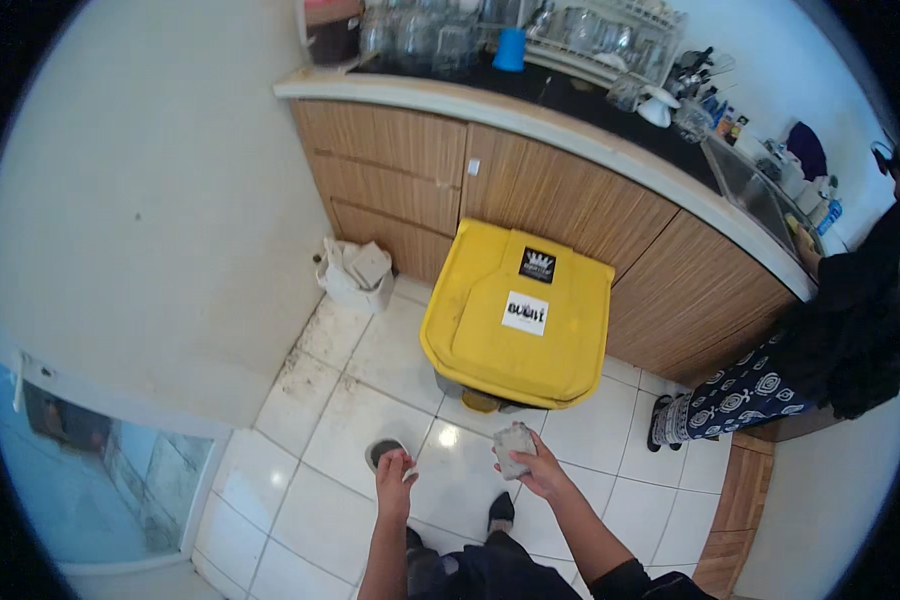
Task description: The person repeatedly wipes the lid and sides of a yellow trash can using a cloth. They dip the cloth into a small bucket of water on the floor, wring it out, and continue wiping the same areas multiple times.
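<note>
My right hand (544,471) grips a flat grey slab (514,444) with rounded corners, thumb across its face; its material is unclear. My left hand (395,486) is raised with its fingers curled in. Whether it holds something small is too fine to make out. Partly behind those fingers shows a round white container (371,451) with a dark inside, seemingly on the tiles. Beyond both hands stands a large bin with a yellow lid (525,360), lid down, bearing two stickers.
Wooden cabinets (390,142) line the back under a dark counter (570,105) crowded with glassware. A white bin (356,289) holding refuse stands at the left wall. A person (832,337) works at the sink on the right. A glass-paned door (105,465) is at left.
</note>
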A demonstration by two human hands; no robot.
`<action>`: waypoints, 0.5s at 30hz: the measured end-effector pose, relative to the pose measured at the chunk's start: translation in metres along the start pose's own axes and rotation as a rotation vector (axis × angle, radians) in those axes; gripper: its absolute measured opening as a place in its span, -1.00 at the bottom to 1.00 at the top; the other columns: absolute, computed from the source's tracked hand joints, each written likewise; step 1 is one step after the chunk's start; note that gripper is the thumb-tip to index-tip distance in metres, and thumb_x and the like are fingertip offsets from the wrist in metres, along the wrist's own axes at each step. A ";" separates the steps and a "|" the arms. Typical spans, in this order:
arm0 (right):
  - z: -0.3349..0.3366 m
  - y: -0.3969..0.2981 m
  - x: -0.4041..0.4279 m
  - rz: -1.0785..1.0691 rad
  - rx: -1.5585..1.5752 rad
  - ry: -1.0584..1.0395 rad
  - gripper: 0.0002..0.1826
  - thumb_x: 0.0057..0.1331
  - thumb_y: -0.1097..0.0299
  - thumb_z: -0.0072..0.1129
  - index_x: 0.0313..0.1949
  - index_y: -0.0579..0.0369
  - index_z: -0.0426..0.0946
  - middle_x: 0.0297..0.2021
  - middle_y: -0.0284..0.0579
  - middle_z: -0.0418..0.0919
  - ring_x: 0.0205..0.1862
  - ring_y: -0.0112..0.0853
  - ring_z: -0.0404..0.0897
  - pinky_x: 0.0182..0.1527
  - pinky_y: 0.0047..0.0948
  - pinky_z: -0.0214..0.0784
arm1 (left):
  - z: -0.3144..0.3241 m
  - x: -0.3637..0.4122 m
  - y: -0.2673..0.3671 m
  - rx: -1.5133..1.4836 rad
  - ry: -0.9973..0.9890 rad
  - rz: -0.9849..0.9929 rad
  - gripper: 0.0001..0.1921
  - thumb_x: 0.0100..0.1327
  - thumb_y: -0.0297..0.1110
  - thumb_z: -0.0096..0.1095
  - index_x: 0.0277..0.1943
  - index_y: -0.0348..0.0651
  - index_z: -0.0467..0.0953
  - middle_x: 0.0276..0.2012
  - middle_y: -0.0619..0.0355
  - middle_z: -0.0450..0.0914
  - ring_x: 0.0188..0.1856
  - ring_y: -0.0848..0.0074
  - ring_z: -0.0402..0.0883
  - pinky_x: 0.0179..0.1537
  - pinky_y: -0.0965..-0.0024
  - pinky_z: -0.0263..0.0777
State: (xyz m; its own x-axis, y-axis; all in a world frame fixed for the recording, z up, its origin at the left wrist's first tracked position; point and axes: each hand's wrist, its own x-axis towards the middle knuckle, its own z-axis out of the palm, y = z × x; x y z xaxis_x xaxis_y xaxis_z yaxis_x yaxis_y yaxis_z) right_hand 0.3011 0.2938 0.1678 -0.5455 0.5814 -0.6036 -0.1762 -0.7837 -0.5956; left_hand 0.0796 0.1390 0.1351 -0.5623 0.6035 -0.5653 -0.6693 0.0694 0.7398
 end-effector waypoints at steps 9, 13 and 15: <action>0.034 0.056 0.059 0.129 -0.240 -0.124 -0.23 0.17 0.79 -0.20 0.37 -0.08 0.06 0.12 0.05 0.41 0.03 -0.13 0.59 -0.15 -0.28 0.53 | -0.026 -0.016 -0.026 -0.152 0.203 -0.028 -0.84 0.41 -0.19 0.07 -0.08 -0.01 0.46 -0.24 0.32 0.52 -0.16 0.58 0.50 -0.13 0.34 0.37; 0.055 0.106 0.090 0.201 -0.435 -0.167 -0.24 0.15 0.67 -0.08 0.37 -0.06 0.06 0.10 -0.02 0.41 -0.03 -0.19 0.58 -0.24 -0.24 0.54 | -0.070 -0.010 -0.037 -0.182 0.252 -0.004 -0.81 0.43 -0.16 0.06 -0.05 -0.04 0.44 -0.19 0.30 0.50 -0.12 0.60 0.49 -0.12 0.38 0.37; 0.051 0.135 0.110 0.210 -0.491 -0.146 -0.31 0.21 0.54 -0.01 0.34 -0.14 0.09 0.11 -0.04 0.40 -0.03 -0.21 0.56 -0.24 -0.24 0.54 | -0.081 -0.002 -0.042 -0.190 0.271 0.011 -0.81 0.43 -0.16 0.06 -0.05 -0.04 0.44 -0.18 0.30 0.50 -0.12 0.60 0.48 -0.12 0.38 0.37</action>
State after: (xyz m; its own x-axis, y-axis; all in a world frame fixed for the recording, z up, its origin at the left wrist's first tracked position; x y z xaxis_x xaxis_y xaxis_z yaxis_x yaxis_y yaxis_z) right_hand 0.1754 0.2410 0.0478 -0.6421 0.3597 -0.6769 0.3324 -0.6651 -0.6687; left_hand 0.0693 0.0704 0.0756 -0.6618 0.3686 -0.6528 -0.7265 -0.1006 0.6798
